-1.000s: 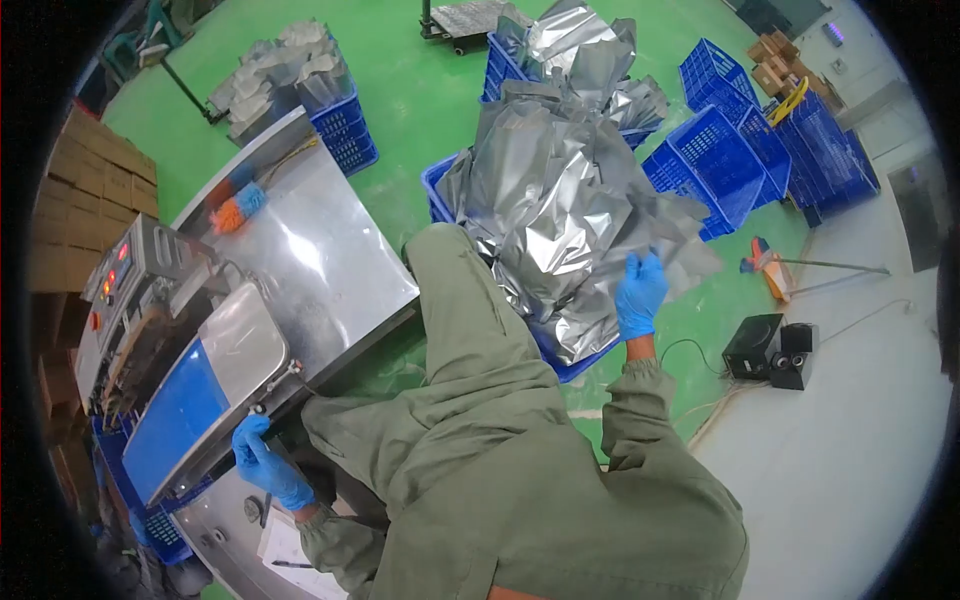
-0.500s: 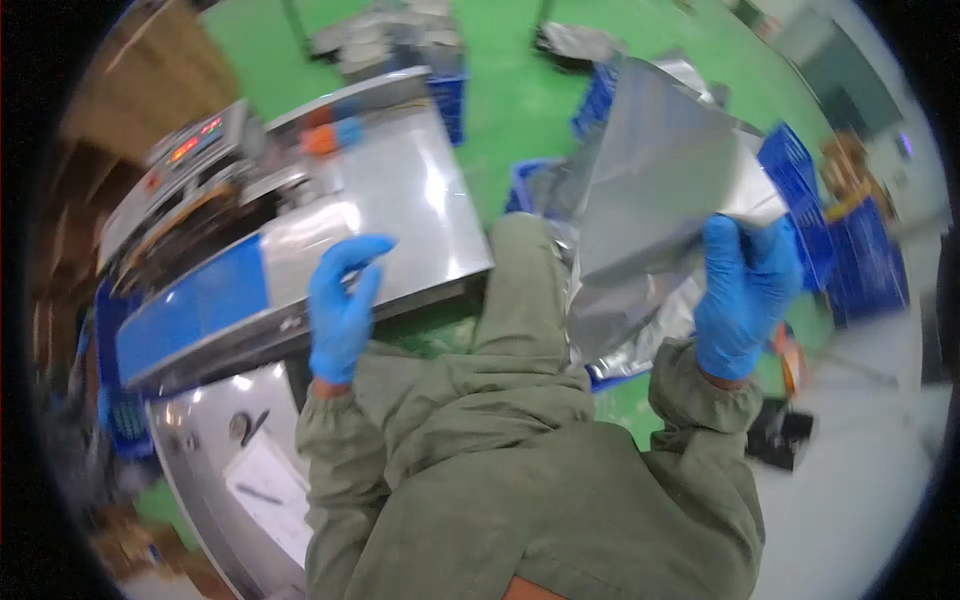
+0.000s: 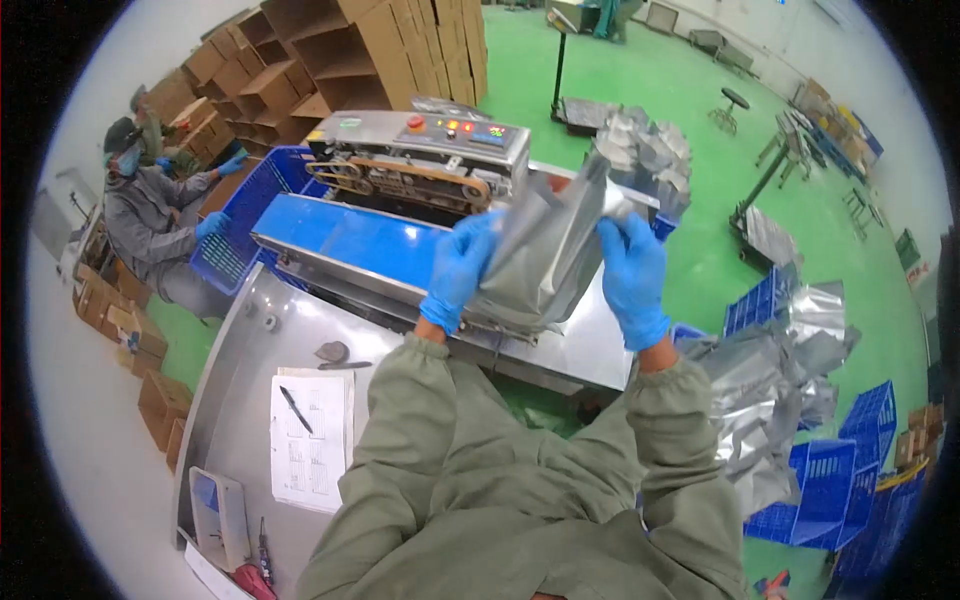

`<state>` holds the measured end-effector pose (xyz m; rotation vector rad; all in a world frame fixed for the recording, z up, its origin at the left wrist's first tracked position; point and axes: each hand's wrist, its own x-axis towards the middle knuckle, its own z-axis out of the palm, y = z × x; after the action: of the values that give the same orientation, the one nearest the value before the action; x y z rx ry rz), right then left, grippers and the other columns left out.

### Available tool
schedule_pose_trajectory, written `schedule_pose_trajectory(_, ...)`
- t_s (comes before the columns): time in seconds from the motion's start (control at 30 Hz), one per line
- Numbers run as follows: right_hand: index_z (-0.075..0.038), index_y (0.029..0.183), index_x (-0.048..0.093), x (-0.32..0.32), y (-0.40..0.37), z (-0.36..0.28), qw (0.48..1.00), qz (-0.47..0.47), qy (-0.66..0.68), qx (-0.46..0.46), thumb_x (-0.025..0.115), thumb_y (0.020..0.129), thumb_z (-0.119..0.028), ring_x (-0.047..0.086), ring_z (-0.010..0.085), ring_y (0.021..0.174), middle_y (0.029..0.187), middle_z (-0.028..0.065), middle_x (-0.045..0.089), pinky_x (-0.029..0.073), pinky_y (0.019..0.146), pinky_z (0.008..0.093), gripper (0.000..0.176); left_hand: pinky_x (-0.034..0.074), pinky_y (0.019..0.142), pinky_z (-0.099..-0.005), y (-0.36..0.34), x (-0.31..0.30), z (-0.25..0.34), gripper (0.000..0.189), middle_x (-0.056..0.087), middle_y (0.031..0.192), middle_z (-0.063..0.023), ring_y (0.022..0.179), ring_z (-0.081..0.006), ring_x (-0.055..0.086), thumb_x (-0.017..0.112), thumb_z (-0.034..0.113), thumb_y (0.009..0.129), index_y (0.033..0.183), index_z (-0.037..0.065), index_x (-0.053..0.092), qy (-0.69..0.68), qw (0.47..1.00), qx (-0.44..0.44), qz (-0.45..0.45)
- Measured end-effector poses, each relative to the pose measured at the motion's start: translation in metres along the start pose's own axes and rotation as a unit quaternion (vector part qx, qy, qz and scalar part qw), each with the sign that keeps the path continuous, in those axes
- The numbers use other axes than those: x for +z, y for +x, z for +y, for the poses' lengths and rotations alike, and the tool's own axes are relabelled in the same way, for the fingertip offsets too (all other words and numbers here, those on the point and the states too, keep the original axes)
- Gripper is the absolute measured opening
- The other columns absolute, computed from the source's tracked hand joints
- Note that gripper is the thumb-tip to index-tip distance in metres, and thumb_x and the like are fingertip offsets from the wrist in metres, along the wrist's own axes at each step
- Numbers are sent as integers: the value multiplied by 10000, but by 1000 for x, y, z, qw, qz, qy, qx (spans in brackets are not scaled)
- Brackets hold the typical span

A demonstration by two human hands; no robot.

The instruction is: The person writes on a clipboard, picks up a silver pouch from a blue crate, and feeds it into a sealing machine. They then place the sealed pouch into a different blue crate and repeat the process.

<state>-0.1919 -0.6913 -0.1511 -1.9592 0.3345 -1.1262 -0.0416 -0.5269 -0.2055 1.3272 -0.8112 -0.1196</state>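
A silver foil bag (image 3: 545,258) is held up between my two blue-gloved hands. My left hand (image 3: 463,268) is closed on the bag's left edge, and my right hand (image 3: 634,275) pinches its upper right side. The bag hangs over the steel table of a sealing machine (image 3: 420,150), whose lit panel and brown belts face me. A blue conveyor belt (image 3: 350,238) runs in front of the machine, to the left of the bag.
Several foil bags (image 3: 750,400) fill a crate at the right, near blue crates (image 3: 825,480). Papers with a pen (image 3: 310,440) lie on a steel table (image 3: 250,350). At the left a co-worker (image 3: 155,225) sits beside a blue crate (image 3: 240,225). Cardboard boxes (image 3: 430,50) stand behind.
The view has turned left towards the machine. The foil bag has moved from the right side to above the machine's table, and my left hand, earlier empty, has taken hold of it.
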Motion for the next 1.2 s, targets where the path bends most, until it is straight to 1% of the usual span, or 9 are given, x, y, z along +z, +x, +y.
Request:
schedule_pose_trajectory(0.07, 4, 888, 622, 6, -9, 8, 1000, 12, 7, 20, 606, 836, -83, 510, 108, 660, 748, 42, 597, 417, 613, 248, 103, 441, 745, -216, 1, 2, 10, 230, 600, 986, -18, 832, -67, 530, 544, 129, 890, 1074, 9, 613, -6, 1000, -8, -13)
schedule_pose_trajectory(0.13, 7, 896, 621, 9, -16, 10, 984, 40, 173, 18, 618, 824, -97, 508, 107, 652, 753, 55, 593, 419, 609, 250, 126, 438, 712, -205, 5, 4, 9, 186, 602, 942, 1, 802, -56, 523, 575, 105, 872, 1027, 21, 634, -18, 999, -24, -28)
schedule_pose_trajectory(0.17, 5, 893, 627, 10, -19, 13, 997, 42, 63, -9, 620, 822, -102, 509, 100, 645, 736, 53, 591, 421, 607, 246, 128, 433, 701, -201, 8, 2, 2, 153, 599, 911, 13, 794, -51, 516, 576, 106, 875, 993, 31, 637, -40, 999, -27, 10)
schedule_pose_trajectory(0.3, 3, 861, 645, 18, -25, 25, 999, 28, -24, 20, 615, 834, -121, 459, 93, 602, 676, 30, 577, 387, 556, 257, 130, 402, 620, -196, 24, 2, -5, 114, 552, 778, 47, 701, -28, 461, 551, 129, 899, 852, 38, 602, -97, 986, 0, 138)
schedule_pose_trajectory(0.37, 6, 861, 645, 27, -26, 47, 996, 53, 45, 50, 614, 838, -130, 446, 91, 593, 664, 23, 571, 377, 544, 260, 141, 372, 573, -204, 40, -3, -12, 157, 502, 708, 46, 640, -30, 416, 532, 144, 911, 810, 29, 567, -93, 972, 1, 217)
schedule_pose_trajectory(0.73, -9, 735, 617, 24, -22, 102, 945, 122, 175, 249, 605, 852, -160, 493, 81, 515, 609, 17, 560, 392, 485, 212, 191, 420, 530, -303, 62, -5, -67, 267, 547, 560, -67, 522, -122, 485, 603, 198, 816, 646, -5, 566, 133, 971, -147, 135)
schedule_pose_trajectory(0.8, -7, 736, 619, 21, -31, 126, 945, 99, 178, 257, 605, 840, -141, 497, 87, 498, 607, 35, 577, 393, 471, 213, 171, 434, 544, -333, 51, -7, -97, 277, 572, 574, -123, 519, -199, 543, 597, 217, 796, 633, -7, 577, 139, 970, -157, 125)
schedule_pose_trajectory(0.87, 16, 726, 622, 22, -40, 132, 930, 82, 175, 314, 614, 822, -161, 486, 88, 497, 588, 35, 564, 384, 459, 226, 201, 441, 554, -361, 40, -9, -110, 296, 586, 602, -166, 553, -290, 574, 587, 244, 777, 618, -5, 595, 289, 941, -147, 99)
schedule_pose_trajectory(1.2, 40, 679, 627, 74, -32, 151, 965, 28, 61, 255, 594, 805, -249, 517, 140, 517, 581, 64, 577, 425, 538, 299, 317, 445, 578, -383, 67, -56, -144, 319, 583, 621, -192, 579, -320, 584, 578, 285, 773, 649, -7, 620, 319, 930, -158, 91)
